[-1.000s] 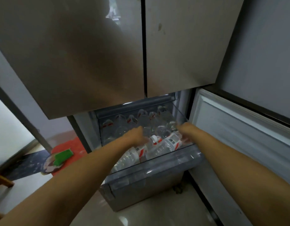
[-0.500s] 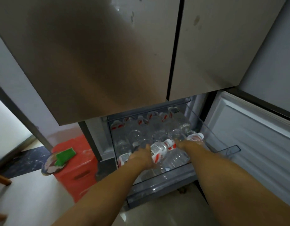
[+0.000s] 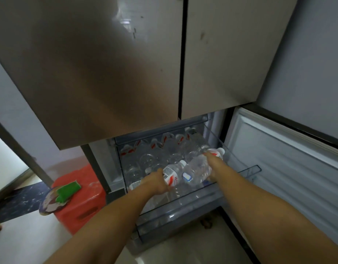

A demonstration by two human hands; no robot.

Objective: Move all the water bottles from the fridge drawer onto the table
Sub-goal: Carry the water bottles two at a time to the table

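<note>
We see the fridge [image 3: 107, 63], upper doors closed, above the pulled-out clear fridge drawer [image 3: 179, 208] (its open door panel [image 3: 290, 168] stands to the right). The drawer holds many water bottles [image 3: 156, 149], packed toward its back edge. Near the front edge, the left hand [image 3: 154, 184] is closed around one bottle [image 3: 173, 173]; the right hand [image 3: 213, 164] grips another bottle [image 3: 197, 170], lying just beside it.

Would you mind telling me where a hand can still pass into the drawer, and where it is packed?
The drawer is crowded at the back with upright bottles. Near the front wall, below the left hand and right hand, the clear floor shows barer room.
</note>
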